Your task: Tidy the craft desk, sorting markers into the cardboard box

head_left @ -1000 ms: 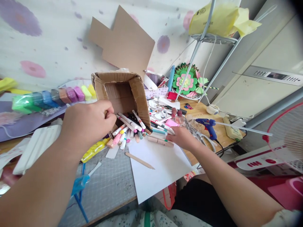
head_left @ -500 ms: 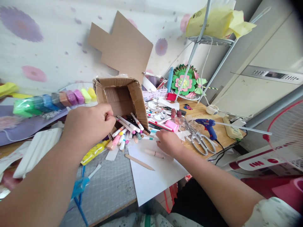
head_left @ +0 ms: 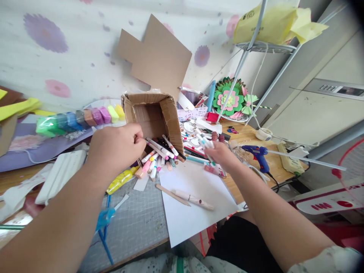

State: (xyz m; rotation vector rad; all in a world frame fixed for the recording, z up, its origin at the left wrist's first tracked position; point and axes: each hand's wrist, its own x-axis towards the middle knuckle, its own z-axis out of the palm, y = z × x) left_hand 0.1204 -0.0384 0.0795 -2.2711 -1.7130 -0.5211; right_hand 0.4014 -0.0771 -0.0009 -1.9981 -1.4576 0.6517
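Note:
My left hand [head_left: 119, 149] is closed at the lower left edge of a cardboard box [head_left: 173, 113]; its fingertips are partly hidden. The box lies tipped with its opening toward me, and several markers [head_left: 156, 155] spill from it. My right hand [head_left: 222, 153] is closed around white markers with teal ends [head_left: 205, 142], blurred, above the pile right of the box. White paper [head_left: 182, 223] lies below, with a pencil-like brown stick [head_left: 173, 195] and a pale pen [head_left: 195, 199] on it.
A blue glue gun [head_left: 258, 155] rests on the wooden table at right, near a power strip [head_left: 288, 159]. Coloured clay packs [head_left: 74, 120] line the left. A paper flower [head_left: 229, 98] stands behind, beside a rack. A yellow packet [head_left: 121, 181] lies near my left hand.
My right hand has moved up and right, lifting white markers off the table. The view has shifted a little. My left hand stays at the box.

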